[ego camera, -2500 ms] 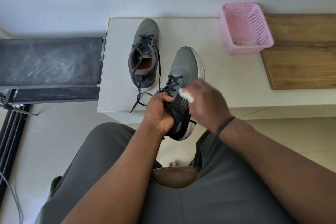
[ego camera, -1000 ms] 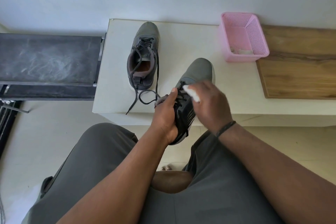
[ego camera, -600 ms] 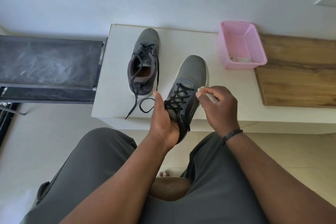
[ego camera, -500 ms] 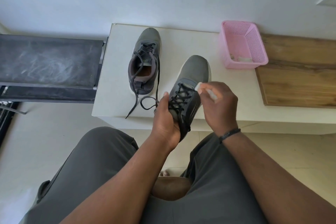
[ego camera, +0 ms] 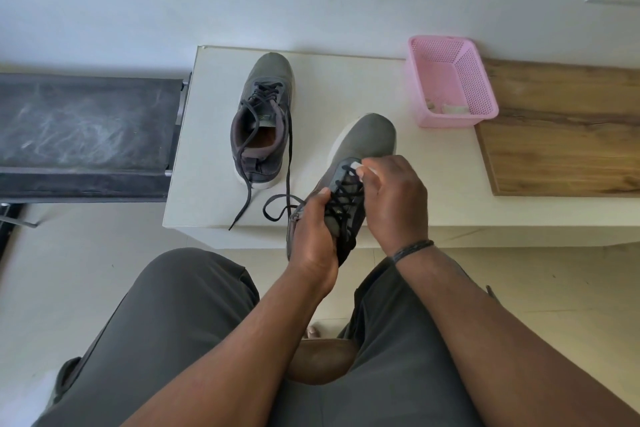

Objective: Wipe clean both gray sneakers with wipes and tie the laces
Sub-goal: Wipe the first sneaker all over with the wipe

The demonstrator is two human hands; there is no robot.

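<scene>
Gray sneaker gripped at the heel in our left hand; right hand pinches what looks like a wipe against its laces.

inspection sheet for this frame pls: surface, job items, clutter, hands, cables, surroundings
Surface: white tabletop, with a wooden board at its right end.
Job's things: held sneaker lifted over the table's front edge, toe pointing away, laces untied. Second sneaker stands on the table, laces loose and trailing toward the front edge. White wipe at the held sneaker's top eyelets.
Clutter: pink basket on the table, a few crumpled scraps inside.
Hands: left hand grips the held sneaker at its heel end; right hand pinches the wipe against the upper.
Cables: nothing seen.
Surroundings: dark bench left of the table, pale wall behind, tiled floor.
</scene>
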